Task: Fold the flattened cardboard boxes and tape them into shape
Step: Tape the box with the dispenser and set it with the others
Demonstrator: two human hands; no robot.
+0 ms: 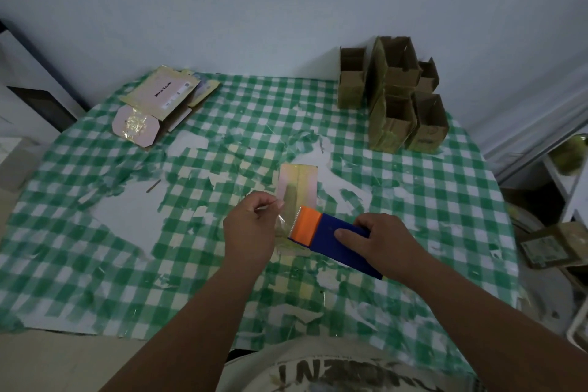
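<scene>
- Your right hand is wrapped around the blue plastic tape dispenser with the orange serrated cutter head, thumb lying on its top face.
- Your left hand pinches the free end of the clear packing tape between thumb and fingertips, just left of the cutter teeth. The strip looks short, barely pulled out.
- Directly under and beyond both grips sits the small pale pink-and-yellow cardboard box, lying flat-side-up on the green-and-white checked tablecloth. A seam runs down its top face; I can't tell whether tape already covers it.
- Done so far, by the look of it: a cluster of brown folded cardboard boxes stands far beyond your right hand against the wall, at least 5, open tops up. I read those as finished output.
- Left to do: a stack of flattened pale printed cardboard blanks lies far beyond your left hand, well apart from the work. I can't count the stack from here.
- My read: you're mid-cycle, at the taping step on the current box. Fold done, seal not confirmed.
- Remaining on this unit: draw out more tape, lay it along the seam, cut on the teeth.
- Overall: roughly midway or later, since several boxes are formed and a thin stack waits.
</scene>
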